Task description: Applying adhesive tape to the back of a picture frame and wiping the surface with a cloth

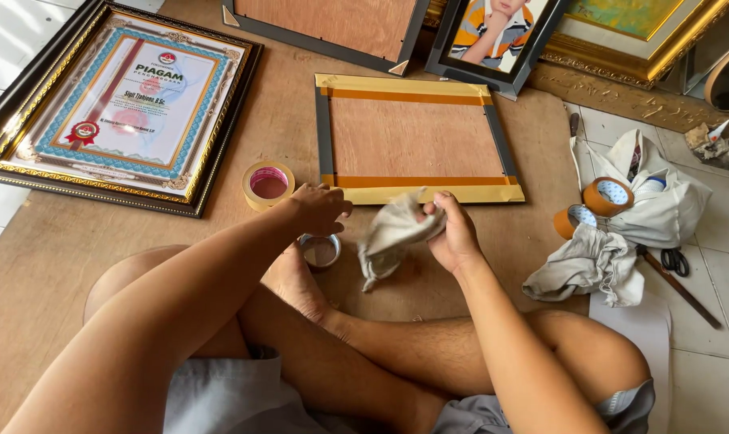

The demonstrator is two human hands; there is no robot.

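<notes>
Two hands, right hand (453,233) gripping rag (392,233)

Framed certificate (123,104), far left (blue-bordered, perhaps gold-edged)

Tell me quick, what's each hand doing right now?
Left hand: curled above a small round tin, holding nothing visible.
Right hand: closed on a crumpled grey cloth.

I sit on a brown plywood sheet (51,241) laid over the white tiled floor (706,354). On the sheet lie a grey frame turned face down with tan tape along its edges (416,138), a roll of tan tape (268,184) and a black-and-gold framed certificate (119,104). On the tiles lie crumpled grey cloths (593,265) and black scissors (674,260).
</notes>
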